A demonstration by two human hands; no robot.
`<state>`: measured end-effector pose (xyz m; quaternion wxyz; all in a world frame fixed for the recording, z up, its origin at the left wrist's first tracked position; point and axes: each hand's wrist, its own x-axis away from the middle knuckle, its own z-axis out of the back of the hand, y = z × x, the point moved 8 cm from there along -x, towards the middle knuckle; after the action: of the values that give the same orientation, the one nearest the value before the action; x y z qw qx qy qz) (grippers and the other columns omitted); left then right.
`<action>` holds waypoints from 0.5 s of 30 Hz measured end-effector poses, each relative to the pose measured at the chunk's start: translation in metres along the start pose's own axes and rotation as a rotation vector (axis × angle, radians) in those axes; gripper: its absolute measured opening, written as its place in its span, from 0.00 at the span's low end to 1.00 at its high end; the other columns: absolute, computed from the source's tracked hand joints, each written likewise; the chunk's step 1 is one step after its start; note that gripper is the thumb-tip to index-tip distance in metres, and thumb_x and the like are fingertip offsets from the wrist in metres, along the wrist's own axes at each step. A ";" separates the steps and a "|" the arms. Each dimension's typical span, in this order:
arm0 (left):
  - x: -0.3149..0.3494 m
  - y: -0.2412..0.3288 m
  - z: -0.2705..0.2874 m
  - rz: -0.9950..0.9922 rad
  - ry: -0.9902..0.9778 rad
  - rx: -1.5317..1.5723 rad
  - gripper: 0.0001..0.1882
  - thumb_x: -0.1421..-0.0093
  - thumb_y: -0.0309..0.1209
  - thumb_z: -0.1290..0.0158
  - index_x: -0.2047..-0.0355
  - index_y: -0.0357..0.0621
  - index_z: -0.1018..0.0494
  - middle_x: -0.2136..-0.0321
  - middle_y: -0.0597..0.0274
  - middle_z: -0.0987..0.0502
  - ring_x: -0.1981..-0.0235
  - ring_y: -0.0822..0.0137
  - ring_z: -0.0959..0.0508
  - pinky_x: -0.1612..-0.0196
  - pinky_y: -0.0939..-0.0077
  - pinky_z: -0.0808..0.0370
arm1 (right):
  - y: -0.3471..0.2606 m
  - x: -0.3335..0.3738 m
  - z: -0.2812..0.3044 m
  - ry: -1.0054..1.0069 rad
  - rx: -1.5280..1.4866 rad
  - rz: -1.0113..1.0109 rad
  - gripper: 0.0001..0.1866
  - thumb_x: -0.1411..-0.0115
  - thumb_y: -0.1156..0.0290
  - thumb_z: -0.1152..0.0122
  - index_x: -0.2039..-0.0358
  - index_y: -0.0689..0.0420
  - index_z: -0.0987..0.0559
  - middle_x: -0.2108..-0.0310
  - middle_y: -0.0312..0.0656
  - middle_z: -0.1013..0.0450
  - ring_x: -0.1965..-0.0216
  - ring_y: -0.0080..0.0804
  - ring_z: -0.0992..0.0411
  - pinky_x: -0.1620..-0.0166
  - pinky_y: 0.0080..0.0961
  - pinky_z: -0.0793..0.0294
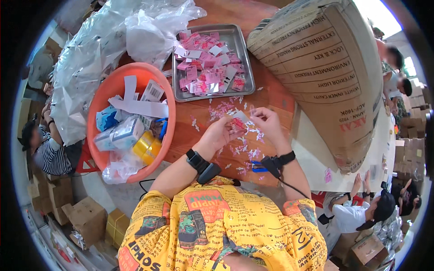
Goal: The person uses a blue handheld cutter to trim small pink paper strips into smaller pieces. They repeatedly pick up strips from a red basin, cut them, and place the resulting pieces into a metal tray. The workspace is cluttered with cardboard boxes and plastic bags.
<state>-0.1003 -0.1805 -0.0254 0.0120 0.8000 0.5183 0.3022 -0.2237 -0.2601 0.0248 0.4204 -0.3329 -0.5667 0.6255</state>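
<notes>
The left hand (220,134) holds a pink packet (237,125) above the surface (280,97); the right hand (268,122) is just beside it, its grip unclear. Work looks partway: many packets (209,67) lie in the tray (233,33), small pieces (221,109) lie loose.

- Brown cardboard carton (316,67), upper right: rows of dark capitals between ruled lines, with larger red lettering toward its lower right end.
- Yellow shirt (217,226), lower centre: black print in several sizes, plus a red patch with dark capitals.
- White label (153,91), left of centre: a barcode.
- Pink cards (208,67), upper centre, and pink-and-white card (238,125), mid-frame: print too small to read.
</notes>
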 end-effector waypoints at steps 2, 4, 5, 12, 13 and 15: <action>0.002 -0.006 -0.007 0.008 -0.004 0.000 0.19 0.38 0.34 0.63 0.53 0.31 0.39 0.57 0.45 0.31 0.55 0.50 0.28 0.48 0.58 0.31 | -0.008 0.008 -0.003 -0.019 0.114 0.073 0.04 0.53 0.75 0.38 0.77 0.60 0.25 0.67 0.36 0.26 0.67 0.22 0.33 0.67 0.20 0.34; 0.002 -0.013 -0.014 0.041 -0.034 -0.012 0.19 0.37 0.35 0.64 0.54 0.31 0.39 0.58 0.45 0.30 0.57 0.50 0.27 0.50 0.58 0.30 | -0.023 0.018 -0.002 -0.025 0.246 0.151 0.05 0.55 0.75 0.38 0.78 0.60 0.25 0.65 0.38 0.26 0.63 0.30 0.33 0.65 0.24 0.33; 0.003 -0.017 -0.015 0.055 -0.043 -0.018 0.19 0.37 0.35 0.64 0.54 0.30 0.38 0.58 0.45 0.29 0.58 0.49 0.27 0.50 0.59 0.29 | -0.029 0.021 -0.002 -0.041 0.284 0.220 0.05 0.55 0.74 0.39 0.78 0.60 0.25 0.65 0.38 0.26 0.63 0.30 0.32 0.64 0.24 0.33; 0.008 -0.040 -0.024 0.124 -0.107 -0.121 0.19 0.38 0.35 0.65 0.56 0.29 0.38 0.63 0.43 0.28 0.61 0.48 0.25 0.56 0.61 0.25 | -0.036 0.040 0.002 -0.144 0.295 0.232 0.08 0.49 0.75 0.44 0.66 0.59 0.25 0.63 0.37 0.29 0.61 0.26 0.32 0.62 0.21 0.32; 0.010 -0.042 -0.025 0.133 -0.120 -0.123 0.19 0.38 0.35 0.65 0.57 0.29 0.38 0.63 0.43 0.28 0.61 0.48 0.25 0.56 0.61 0.25 | -0.034 0.042 0.002 -0.171 0.286 0.205 0.10 0.48 0.75 0.46 0.63 0.58 0.26 0.62 0.36 0.29 0.61 0.23 0.32 0.62 0.19 0.32; 0.012 -0.044 -0.026 0.132 -0.128 -0.117 0.19 0.38 0.36 0.64 0.58 0.29 0.37 0.63 0.42 0.27 0.61 0.47 0.25 0.56 0.61 0.25 | -0.045 0.046 0.000 -0.172 0.296 0.166 0.11 0.47 0.76 0.46 0.62 0.58 0.27 0.63 0.36 0.29 0.62 0.22 0.32 0.62 0.18 0.32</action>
<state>-0.1459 -0.1573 -0.0131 0.0718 0.8479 0.4442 0.2805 -0.2370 -0.2182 0.0720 0.3618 -0.2582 -0.4728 0.7608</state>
